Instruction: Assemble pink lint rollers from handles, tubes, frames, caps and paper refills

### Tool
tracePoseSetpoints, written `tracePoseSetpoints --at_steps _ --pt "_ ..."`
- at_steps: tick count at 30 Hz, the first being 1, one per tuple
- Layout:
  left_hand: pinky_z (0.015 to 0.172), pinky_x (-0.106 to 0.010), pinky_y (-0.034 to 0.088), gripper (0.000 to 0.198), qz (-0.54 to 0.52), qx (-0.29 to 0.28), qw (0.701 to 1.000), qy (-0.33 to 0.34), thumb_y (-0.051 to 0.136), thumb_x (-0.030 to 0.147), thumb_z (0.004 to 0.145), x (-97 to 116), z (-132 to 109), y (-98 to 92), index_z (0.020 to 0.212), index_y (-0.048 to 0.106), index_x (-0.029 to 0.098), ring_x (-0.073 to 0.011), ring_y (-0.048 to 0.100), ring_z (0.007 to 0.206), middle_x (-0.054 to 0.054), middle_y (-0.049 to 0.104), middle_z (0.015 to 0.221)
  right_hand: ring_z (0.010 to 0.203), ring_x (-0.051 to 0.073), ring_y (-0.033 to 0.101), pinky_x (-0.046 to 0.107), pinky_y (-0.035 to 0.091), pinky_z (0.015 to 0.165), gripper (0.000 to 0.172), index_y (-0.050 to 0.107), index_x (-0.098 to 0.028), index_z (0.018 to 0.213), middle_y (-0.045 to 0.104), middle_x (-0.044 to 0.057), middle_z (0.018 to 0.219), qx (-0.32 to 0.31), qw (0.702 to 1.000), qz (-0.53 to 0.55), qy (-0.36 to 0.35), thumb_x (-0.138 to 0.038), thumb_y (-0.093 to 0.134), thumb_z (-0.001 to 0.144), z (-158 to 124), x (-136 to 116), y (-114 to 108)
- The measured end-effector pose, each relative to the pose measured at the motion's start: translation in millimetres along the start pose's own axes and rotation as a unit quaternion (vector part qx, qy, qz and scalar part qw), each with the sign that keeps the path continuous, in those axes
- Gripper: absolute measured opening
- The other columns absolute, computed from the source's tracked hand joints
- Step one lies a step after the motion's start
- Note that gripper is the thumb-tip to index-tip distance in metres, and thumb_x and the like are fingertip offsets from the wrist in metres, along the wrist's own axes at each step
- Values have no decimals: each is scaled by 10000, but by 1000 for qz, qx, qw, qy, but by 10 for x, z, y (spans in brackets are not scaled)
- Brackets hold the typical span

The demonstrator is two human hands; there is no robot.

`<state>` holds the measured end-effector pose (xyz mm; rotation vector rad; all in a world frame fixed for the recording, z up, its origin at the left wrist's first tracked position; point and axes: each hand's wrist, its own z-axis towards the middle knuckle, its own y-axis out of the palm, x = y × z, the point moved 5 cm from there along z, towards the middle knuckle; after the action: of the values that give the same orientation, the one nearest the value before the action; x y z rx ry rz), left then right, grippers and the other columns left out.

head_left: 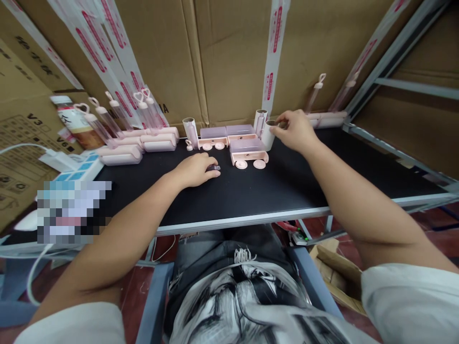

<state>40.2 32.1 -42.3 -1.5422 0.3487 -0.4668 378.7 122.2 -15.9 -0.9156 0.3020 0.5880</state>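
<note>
My left hand (195,170) rests low over the black tabletop, its thumb and fingers closed on a small dark, shiny piece (214,167). Further right, my right hand (296,131) has its fingers pinched at the upper rim of a white tube (268,137) that stands upright. Just left of that tube are pink holders with translucent lilac tops (247,145), with pink discs (241,164) in front of them. Another white tube (261,122) stands behind, and a third white tube (190,131) is beyond my left hand, with a small pink loop piece (189,145) by its foot.
Several pink units with clear tubes and loop tops (120,154) stand back left, near a bottle (73,119) and a power strip (81,167). More pink pieces (328,119) lie back right. Cardboard (233,57) walls the back; a metal edge (247,220) borders the front.
</note>
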Motion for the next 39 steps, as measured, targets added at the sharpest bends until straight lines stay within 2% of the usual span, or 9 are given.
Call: tracePoseSetpoints --at_steps 4,9,13,18,21,26,30,35,39 --pt "1060 -467 565 526 -6 2 1000 -1 623 537 1059 -31 6 32 1417 786 189 -355 728 1202 -165 754 1304 858 312 677 492 551 884 112 711 -225 913 723 108 888 -35 999 -9 29 -270 806 878 64 132 64" --pt "1148 -519 561 578 -71 113 991 34 689 505 1025 -21 17 -55 1491 724 166 -359 711 1264 -191 731 1423 817 249 654 436 534 796 282 679 -265 890 744 87 933 157 977 145 -24 -468 872 929 -49 -93 -228" --pt "1090 -471 583 690 -172 223 957 64 737 545 983 97 -37 -191 1563 653 182 -327 727 1212 -145 774 1371 509 169 527 341 402 499 636 655 -269 794 612 -6 617 -6 926 376 -27 -866 871 816 -398 -600 54" --pt "946 -408 595 701 -246 319 913 66 820 702 875 98 -74 -247 1352 702 201 -292 736 1077 -98 787 1234 411 119 424 301 320 421 662 699 -238 812 569 -43 538 -123 894 431 -12 -873 884 787 -719 -968 341" --pt "765 -356 554 701 -314 384 866 67 835 808 835 -86 -39 -266 1169 662 217 -223 675 852 -49 707 997 484 136 489 303 383 467 512 714 -239 1005 695 -20 720 -137 908 395 -27 -692 897 848 -691 -912 338" --pt "752 -371 573 731 -396 408 819 79 782 918 840 -281 36 -320 1042 584 244 -216 664 812 -24 615 886 786 214 688 348 490 770 101 745 -201 899 813 62 899 -251 945 143 -154 -286 737 954 -731 -925 396" --pt "717 -358 566 711 -404 424 807 79 792 902 848 -261 31 -327 1003 594 237 -200 644 770 -21 607 849 877 245 736 346 481 813 114 804 -183 1046 836 82 982 -303 936 38 -175 -233 731 976 -829 -989 442" --pt "694 -344 544 722 -379 436 810 101 773 921 863 -221 28 -295 1001 605 233 -187 651 738 -14 620 843 1045 326 745 369 468 824 372 813 -164 1224 813 173 1263 -327 926 -79 -171 -410 845 947 -872 -1012 430" --pt "670 -336 525 724 -374 435 813 101 769 926 862 -212 24 -295 996 609 232 -182 649 714 -11 638 833 924 258 721 342 468 820 354 796 -166 1296 823 113 1111 -377 909 -43 -174 -325 778 981 -921 -1033 438"
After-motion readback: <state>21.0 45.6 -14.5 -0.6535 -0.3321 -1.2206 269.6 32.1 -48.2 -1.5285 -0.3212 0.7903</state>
